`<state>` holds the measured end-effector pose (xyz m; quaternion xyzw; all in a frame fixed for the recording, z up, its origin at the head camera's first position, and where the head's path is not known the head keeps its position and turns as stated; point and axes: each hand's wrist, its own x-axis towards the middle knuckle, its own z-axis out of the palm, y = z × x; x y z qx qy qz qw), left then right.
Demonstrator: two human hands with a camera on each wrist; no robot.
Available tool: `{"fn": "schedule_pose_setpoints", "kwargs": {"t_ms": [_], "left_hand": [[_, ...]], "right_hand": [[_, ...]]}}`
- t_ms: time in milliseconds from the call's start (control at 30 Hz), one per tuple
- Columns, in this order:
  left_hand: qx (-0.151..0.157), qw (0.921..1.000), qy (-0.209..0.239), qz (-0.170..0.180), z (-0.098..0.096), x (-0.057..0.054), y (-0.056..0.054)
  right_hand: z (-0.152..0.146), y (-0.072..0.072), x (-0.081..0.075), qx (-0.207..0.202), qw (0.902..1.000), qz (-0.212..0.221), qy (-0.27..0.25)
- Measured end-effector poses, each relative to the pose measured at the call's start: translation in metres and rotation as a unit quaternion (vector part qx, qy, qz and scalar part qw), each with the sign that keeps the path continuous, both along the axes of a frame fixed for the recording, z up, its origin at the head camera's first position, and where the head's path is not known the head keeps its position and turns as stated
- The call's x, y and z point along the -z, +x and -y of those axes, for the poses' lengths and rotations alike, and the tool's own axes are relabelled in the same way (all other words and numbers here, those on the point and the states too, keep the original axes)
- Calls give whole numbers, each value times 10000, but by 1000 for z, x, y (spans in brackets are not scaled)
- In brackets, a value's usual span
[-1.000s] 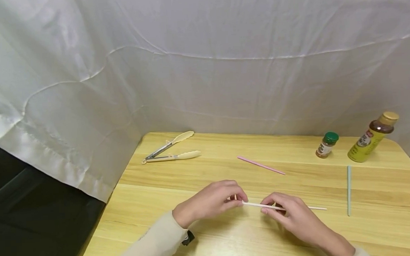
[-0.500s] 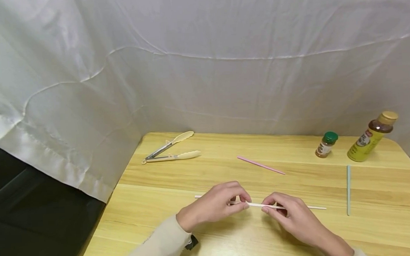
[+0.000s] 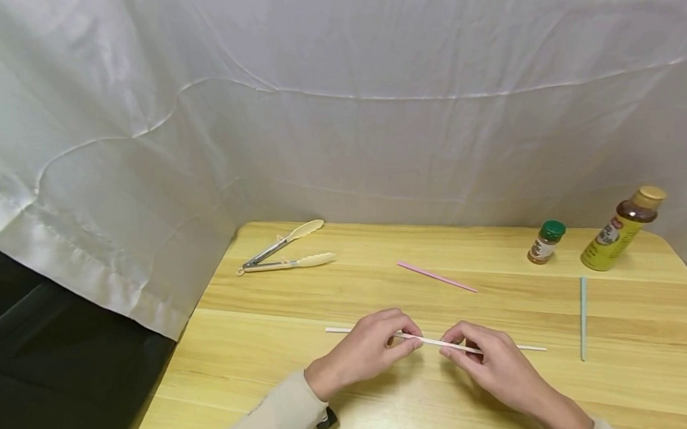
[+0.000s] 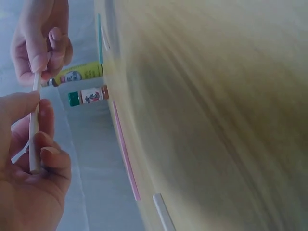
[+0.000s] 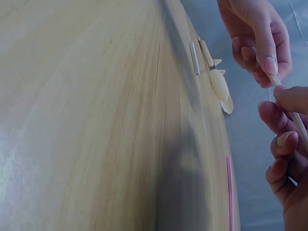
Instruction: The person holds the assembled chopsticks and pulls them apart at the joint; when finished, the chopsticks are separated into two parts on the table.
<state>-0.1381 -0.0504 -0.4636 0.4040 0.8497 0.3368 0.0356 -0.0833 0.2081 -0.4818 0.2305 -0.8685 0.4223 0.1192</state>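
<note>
Both hands pinch a thin white chopstick [image 3: 432,341] between thumb and fingertips. My left hand [image 3: 368,349] grips it toward its left end, and a blunt end shows among the curled fingers in the left wrist view. A small gap away, my right hand [image 3: 485,356] pinches it near its middle, with curled fingers behind. One white stick [image 3: 338,330] on the table pokes out left of the left hand. To the right of the right hand, a white stick [image 3: 531,348] also shows on the table. The hands hide parts of both in the head view.
A pink chopstick [image 3: 437,276] lies behind the hands, and a teal chopstick [image 3: 584,318] at right. Open tongs [image 3: 287,246] rest at the back left. A green-lidded spice jar [image 3: 546,243] and a gold-capped bottle [image 3: 621,232] stand back right. A grey curtain [image 3: 375,141] encloses the table.
My left hand has slid slightly to the right, nearer the right hand. The white stick left of it has come into view. My right hand has hardly moved.
</note>
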Motion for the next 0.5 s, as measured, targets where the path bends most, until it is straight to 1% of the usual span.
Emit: {"fn": "schedule_pose_setpoints", "kwargs": {"t_ms": [200,367,500], "left_hand": [[-80,9999,138,10,0,4,4],[-82,9998,181,-75,0,5,5],[-43,9998,172,-116,2,5,6]], "right_hand": [[-1,-1,0,-20,9999,98,-53],[-2,-1,1,-224,9995,42,-206],[-3,-2,3,-479,9981,-10,-386]]}}
